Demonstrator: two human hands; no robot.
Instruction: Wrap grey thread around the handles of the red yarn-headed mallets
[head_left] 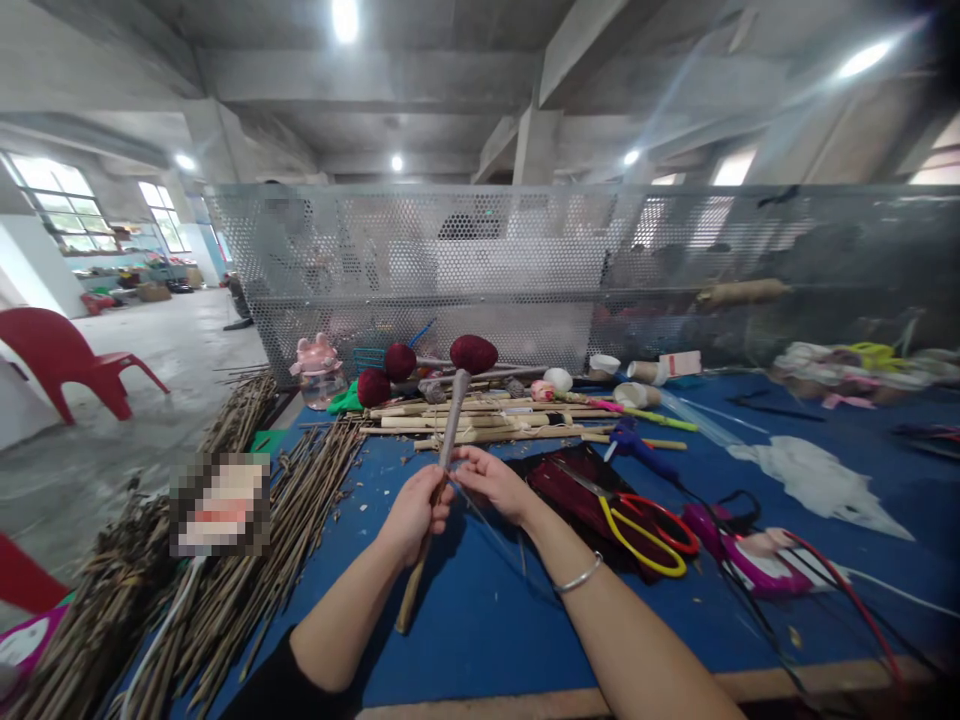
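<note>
My left hand [416, 512] is wrapped round a slanting stick [451, 425], gripping it about the middle. Grey wrapping covers the stick's upper part, and bare brown wood shows at its lower end. At the top it meets a dark red, egg-shaped bulb [474, 355]; whether the two are joined I cannot tell. Beside the stick, my right hand [491, 485] pinches a thin greyish strip [487, 525] that trails down toward the wrist. Two more dark red bulbs, one round [400, 361] and one lower [373, 387], lie behind, to the left.
Bundles of thin brown sticks [300, 530] cover the table's left side. Red-and-yellow-handled scissors [637, 530] rest on dark red cloth [570, 500] at the right. Near them lie a blue glue gun [641, 455] and corded purple device [776, 570]. A perforated metal screen [420, 270] stands behind.
</note>
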